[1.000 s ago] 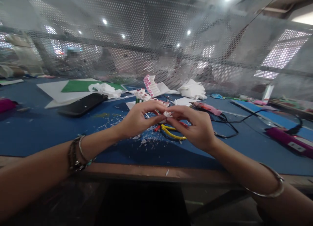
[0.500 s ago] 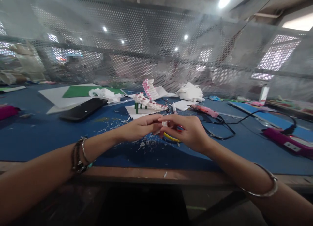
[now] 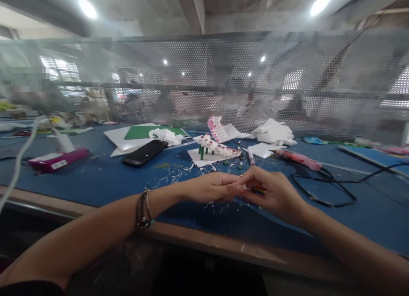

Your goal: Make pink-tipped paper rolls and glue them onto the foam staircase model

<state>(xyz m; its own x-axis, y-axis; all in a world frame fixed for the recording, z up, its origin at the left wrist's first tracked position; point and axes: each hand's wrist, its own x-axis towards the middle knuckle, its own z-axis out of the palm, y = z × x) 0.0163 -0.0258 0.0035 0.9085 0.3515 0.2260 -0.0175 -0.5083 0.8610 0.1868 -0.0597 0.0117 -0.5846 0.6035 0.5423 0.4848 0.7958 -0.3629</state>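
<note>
My left hand [image 3: 220, 187] and my right hand [image 3: 271, 192] meet over the near part of the blue table. Both have their fingertips closed around a small white piece [image 3: 244, 187], mostly hidden by the fingers. Something with yellow and red edges [image 3: 260, 189] shows in the curl of my right hand; I cannot tell whether it is held. Just beyond the hands, a white model with dark red dots and green legs [image 3: 217, 146] stands on a white card [image 3: 195, 158]. A white pen-like stick with a red end [image 3: 251, 156] lies beside it.
White scraps litter the blue tabletop [image 3: 105, 181]. A black phone [image 3: 145, 153], green sheet [image 3: 137, 132] and crumpled white paper [image 3: 166, 136] lie left. A pink corded tool [image 3: 300, 158] and white sheet stack [image 3: 275, 133] are right. A magenta box [image 3: 59, 160] sits far left; perforated mesh [image 3: 198, 74] stands behind.
The view has swung left and up, so the table things appear further right and lower. My hands stay together on the white piece, with the fingers now covering more of it.
</note>
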